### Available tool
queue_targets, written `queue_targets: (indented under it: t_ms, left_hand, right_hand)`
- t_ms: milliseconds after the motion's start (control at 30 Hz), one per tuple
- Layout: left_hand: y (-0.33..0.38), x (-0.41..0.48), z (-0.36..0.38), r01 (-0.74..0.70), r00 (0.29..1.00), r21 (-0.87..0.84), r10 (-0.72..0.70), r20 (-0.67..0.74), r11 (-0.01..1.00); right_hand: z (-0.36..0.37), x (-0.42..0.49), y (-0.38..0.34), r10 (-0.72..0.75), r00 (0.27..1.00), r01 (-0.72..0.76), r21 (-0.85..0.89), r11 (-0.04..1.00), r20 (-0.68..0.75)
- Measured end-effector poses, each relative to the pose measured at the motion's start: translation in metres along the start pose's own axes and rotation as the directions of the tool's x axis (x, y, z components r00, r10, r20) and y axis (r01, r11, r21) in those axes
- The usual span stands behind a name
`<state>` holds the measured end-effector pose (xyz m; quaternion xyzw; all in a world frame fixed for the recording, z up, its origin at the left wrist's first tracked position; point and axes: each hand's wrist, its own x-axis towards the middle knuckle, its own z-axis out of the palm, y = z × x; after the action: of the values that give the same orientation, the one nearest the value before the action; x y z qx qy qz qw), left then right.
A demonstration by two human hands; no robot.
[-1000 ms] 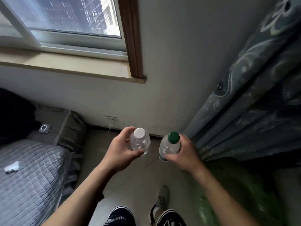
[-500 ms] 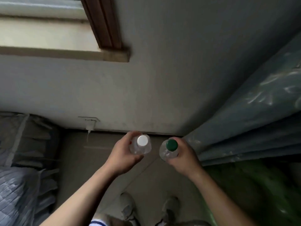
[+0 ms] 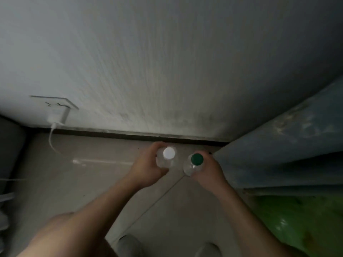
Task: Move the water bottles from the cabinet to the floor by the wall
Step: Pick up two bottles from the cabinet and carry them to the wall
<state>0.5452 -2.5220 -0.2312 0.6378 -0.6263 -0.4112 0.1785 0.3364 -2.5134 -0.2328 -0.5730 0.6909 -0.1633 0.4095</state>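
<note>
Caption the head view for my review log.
Left hand grips a white-capped bottle, right hand a green-capped bottle, both upright near the baseboard.

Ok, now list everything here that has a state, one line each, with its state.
white-capped water bottle: capped, upright, held near the wall; floor contact unclear
green-capped water bottle: capped, upright, held beside it
left-hand grip: holds the white-capped water bottle
right-hand grip: holds the green-capped water bottle
wall socket: charger plugged in
charger: plugged in, cable trailing to the floor

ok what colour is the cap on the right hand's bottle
Dark green cap, clearest in the head view.
</note>
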Motion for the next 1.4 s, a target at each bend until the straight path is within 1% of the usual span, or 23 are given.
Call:
queue_targets:
  t_ms: [100,200,300,367,467,633,767,933,1133,1233,1300,1400]
  left_hand:
    - [-0.033,0.02,0.031,0.029,1.0,0.019,-0.028,-0.012,0.999]
    - [-0.06,0.033,0.051,0.064,0.998,-0.024,-0.063,0.027,0.998]
    - [-0.077,0.044,0.066,0.063,0.996,-0.028,-0.061,0.062,0.998]
    - [-0.085,0.051,0.075,0.058,0.995,-0.015,-0.057,0.079,0.998]
    - [-0.097,0.057,0.087,0.088,0.99,-0.017,-0.085,0.113,0.996]
    - [-0.11,0.06,0.095,0.143,0.982,-0.036,-0.137,0.132,0.989]
    - [-0.111,0.063,0.096,0.124,0.985,-0.035,-0.118,0.128,0.992]
    - [-0.113,0.063,0.097,0.13,0.985,-0.018,-0.127,0.113,0.991]
    - [-0.113,0.059,0.094,0.16,0.975,0.009,-0.159,0.158,0.987]
    - [-0.103,0.052,0.086,0.156,0.973,-0.012,-0.152,0.175,0.988]
    - [-0.091,0.046,0.077,0.153,0.977,-0.019,-0.148,0.155,0.988]
    - [-0.067,0.032,0.056,0.108,0.992,0.031,-0.11,0.067,0.994]
  right_hand:
    - [0.027,0.023,0.032,0.032,0.999,-0.032,-0.009,0.999,0.007]
    - [0.045,0.038,0.053,0.069,0.997,-0.069,-0.005,0.998,0.029]
    - [0.058,0.051,0.07,0.065,0.997,-0.064,-0.024,0.998,0.046]
    - [0.066,0.059,0.079,0.058,0.996,-0.056,-0.034,0.998,0.065]
    - [0.072,0.066,0.085,0.071,0.993,-0.065,-0.06,0.996,0.092]
    - [0.075,0.067,0.089,0.082,0.991,-0.08,-0.026,0.996,0.104]
    - [0.074,0.068,0.089,0.101,0.987,-0.1,-0.02,0.995,0.122]
    - [0.08,0.071,0.091,0.089,0.992,-0.088,-0.014,0.996,0.094]
    - [0.083,0.064,0.094,0.155,0.982,-0.161,0.047,0.986,0.104]
    - [0.076,0.055,0.091,0.168,0.979,-0.177,0.068,0.982,0.119]
    - [0.066,0.047,0.084,0.195,0.974,-0.205,0.082,0.975,0.115]
    - [0.046,0.032,0.068,0.221,0.971,-0.229,0.103,0.968,0.088]
